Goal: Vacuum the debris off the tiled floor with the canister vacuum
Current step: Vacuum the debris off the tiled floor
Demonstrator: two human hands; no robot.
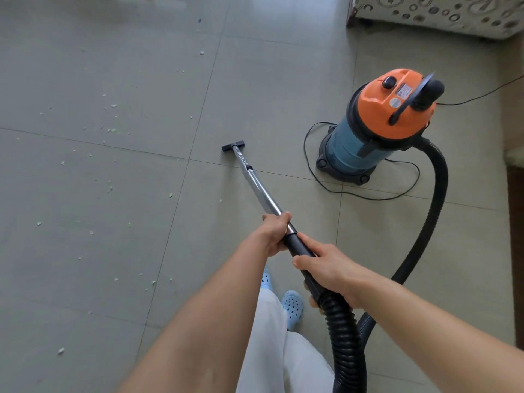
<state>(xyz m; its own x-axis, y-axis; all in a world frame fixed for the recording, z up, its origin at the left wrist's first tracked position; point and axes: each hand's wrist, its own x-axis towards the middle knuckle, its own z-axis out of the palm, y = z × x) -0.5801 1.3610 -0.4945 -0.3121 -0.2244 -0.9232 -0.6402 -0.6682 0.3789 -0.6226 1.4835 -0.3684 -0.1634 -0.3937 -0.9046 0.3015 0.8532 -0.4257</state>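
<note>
Covering most of the view, the tiled floor (pixel 119 251) is made of large, smooth grey tiles with thin dark joints, and it reflects a little light. The canister vacuum (pixel 377 129) stands upright on the right, well apart from the mess, I think so that it does not block the strokes; it has a round teal drum and a glossy orange lid. Its black ribbed hose (pixel 431 222) bends in 1 wide loop back to the person, loose enough to follow the wand. The wand (pixel 255 180) is a shiny metal tube, held slanted so the small flat black nozzle (pixel 233 145) lies on the floor. The right hand (pixel 337 276) grips the black handle, its fingers curled round it, probably to push. The left hand (pixel 276 232) holds the tube higher, fingers wrapped round it, to steer. The debris (pixel 110 130), pale small flakes, lies scattered left of the nozzle, not yet reached.
</note>
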